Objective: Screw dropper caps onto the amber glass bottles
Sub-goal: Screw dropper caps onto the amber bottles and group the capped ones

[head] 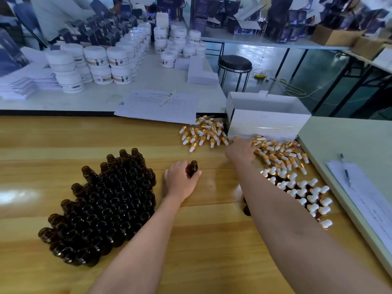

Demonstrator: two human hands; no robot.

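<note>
Amber bottle (193, 166), uncapped and upright, sits in the curled fingers of the left hand (180, 183) at mid-desk (212, 240); right hand (240, 151) lies on the dropper caps (275, 153), finger state hidden.

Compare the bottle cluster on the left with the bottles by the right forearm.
The left cluster is uncapped, mouths open; the right group wears white-bulb dropper caps. The left cluster is bigger and tightly packed; the right group smaller, looser. Both are amber, standing on the wooden table.
</note>
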